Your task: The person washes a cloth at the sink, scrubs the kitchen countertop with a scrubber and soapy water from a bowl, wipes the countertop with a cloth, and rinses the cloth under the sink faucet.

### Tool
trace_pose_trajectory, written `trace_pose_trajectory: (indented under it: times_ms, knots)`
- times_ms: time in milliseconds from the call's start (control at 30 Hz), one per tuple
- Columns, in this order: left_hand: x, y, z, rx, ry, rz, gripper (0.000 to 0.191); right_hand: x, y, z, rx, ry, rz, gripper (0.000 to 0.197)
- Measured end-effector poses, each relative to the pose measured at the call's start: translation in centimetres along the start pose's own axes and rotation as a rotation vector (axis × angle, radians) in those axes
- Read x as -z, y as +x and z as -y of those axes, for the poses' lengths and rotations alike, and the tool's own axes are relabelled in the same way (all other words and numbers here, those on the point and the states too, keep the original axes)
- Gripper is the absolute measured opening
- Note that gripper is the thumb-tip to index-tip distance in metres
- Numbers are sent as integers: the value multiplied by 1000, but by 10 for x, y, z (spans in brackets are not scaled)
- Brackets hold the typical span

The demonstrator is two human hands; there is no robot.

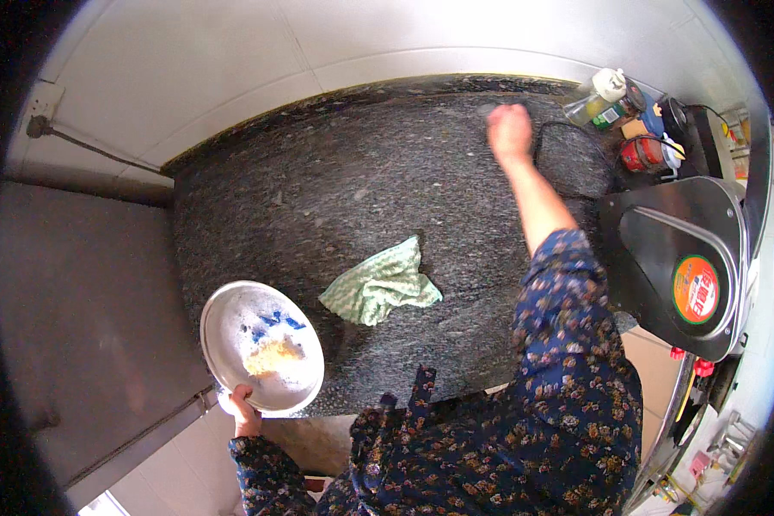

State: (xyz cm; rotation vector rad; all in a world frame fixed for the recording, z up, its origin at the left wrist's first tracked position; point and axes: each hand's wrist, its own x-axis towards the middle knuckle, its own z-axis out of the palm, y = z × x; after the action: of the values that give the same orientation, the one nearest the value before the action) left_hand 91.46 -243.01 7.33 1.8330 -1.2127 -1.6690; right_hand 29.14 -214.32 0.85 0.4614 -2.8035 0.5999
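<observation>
My left hand (242, 406) grips the near rim of a round, shallow white bowl (219, 335), tilted over the counter's near left edge. Inside the bowl lie a yellowish clump (272, 357) and small dark blue patches or pieces. My right hand (509, 126) is curled, slightly blurred, over the far right part of the speckled dark stone counter (361, 168); whether it holds anything is hidden. Between the hands, nearer the front, a crumpled green-and-white patterned cloth (387, 284) lies on the counter.
Bottles and jars (609, 103) crowd the back right corner, with a red container (642, 155) and a looped black cord (542, 138) beside them. A dark metal panel with a round orange sticker (671, 226) stands at right. A grey cabinet surface (90, 309) borders the left; a plug (37, 127) sits in a wall socket.
</observation>
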Motion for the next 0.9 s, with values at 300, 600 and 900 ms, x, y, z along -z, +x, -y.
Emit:
trace_pose_trajectory:
  times_ms: [300,600,900]
  knots:
    - [5,-3,4,-142,80,50,24,6,-140,174,97,743,410,14]
    - [20,14,15,-375,256,127,19,-10,6,-8,210,195,-132,11]
    - [29,24,28,-246,293,12,25,9,-132,180,84,534,411,15]
